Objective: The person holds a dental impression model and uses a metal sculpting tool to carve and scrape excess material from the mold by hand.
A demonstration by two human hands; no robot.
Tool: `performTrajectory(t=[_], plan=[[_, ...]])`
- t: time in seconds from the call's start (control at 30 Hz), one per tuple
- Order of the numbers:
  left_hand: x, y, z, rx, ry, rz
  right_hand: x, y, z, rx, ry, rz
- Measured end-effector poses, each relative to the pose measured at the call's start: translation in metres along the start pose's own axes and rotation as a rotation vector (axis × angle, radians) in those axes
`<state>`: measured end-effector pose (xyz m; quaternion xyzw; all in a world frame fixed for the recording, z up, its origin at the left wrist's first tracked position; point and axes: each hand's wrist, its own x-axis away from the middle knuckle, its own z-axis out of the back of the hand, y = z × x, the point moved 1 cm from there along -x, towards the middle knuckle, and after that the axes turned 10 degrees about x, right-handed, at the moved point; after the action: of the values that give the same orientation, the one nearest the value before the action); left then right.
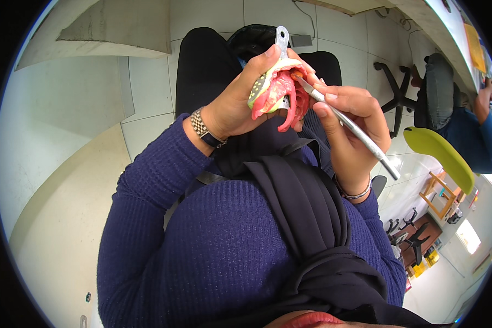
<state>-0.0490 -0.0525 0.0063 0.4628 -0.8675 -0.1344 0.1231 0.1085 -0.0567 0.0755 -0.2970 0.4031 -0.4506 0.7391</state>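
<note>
Grips a slim silver tool (373,148) with the fingers of the right hand (363,115), drawn narrow around its shaft close to the tip, with the rear of the shaft slanting back past the palm. Brings the tip to an orange-red spot (297,74) on the far right part of the pink material (280,90) in a metal tray (282,39); cannot tell for certain whether touching or just over. Clasps that tray with the fingers of the left hand (232,105), closed around its sides, with the thumb near the base of the holed handle. Holds it in the air over the lap, handle aimed away from the body, pink strips hanging toward the chest, pale yellow-green material along the rim.

Wears a metal-link band (199,123) on the left wrist and a thin bracelet (354,194) on the right, below navy ribbed sleeves (147,180), with a black scarf (298,191) down the front. Sits with legs in black (199,71) over a pale tiled floor (333,19); beyond the knees, has a small grey box (301,41) on that floor. Has a black chair base (400,90) off to the right, then a lime-green chair back (443,156) just beside a person in blue (470,136), and, at upper right, a pale worktop (445,33) with a yellow item (474,48) near its edge
</note>
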Motion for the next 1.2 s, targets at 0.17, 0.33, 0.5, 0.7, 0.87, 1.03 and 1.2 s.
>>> performTrajectory(t=[0.17,0.33,0.5,0.7,0.87,1.03,1.2], plan=[[-0.0001,0.0015,-0.0025,-0.011,-0.014,0.025,-0.0009,-0.0024,0.0001,0.19,-0.025,0.158],[0.0,0.0005,-0.0062,0.077,0.071,-0.02,-0.0032,-0.0043,-0.0011,0.258,-0.032,0.237],[0.0001,0.0014,-0.0014,0.019,0.037,0.014,-0.0034,-0.0067,-0.0012,0.287,-0.053,0.238],[0.0007,0.002,0.0006,0.026,0.006,0.017,-0.0038,-0.007,-0.0007,0.242,-0.053,0.217],[0.001,0.0029,-0.0001,0.038,0.011,0.04,-0.0035,-0.0044,-0.0019,0.242,-0.031,0.235],[0.0003,0.0022,-0.0006,0.042,0.009,0.043,-0.002,-0.0032,-0.0029,0.257,-0.017,0.237],[0.0008,0.003,-0.0009,0.043,0.021,0.041,-0.0027,-0.0035,-0.0034,0.27,-0.036,0.242]])
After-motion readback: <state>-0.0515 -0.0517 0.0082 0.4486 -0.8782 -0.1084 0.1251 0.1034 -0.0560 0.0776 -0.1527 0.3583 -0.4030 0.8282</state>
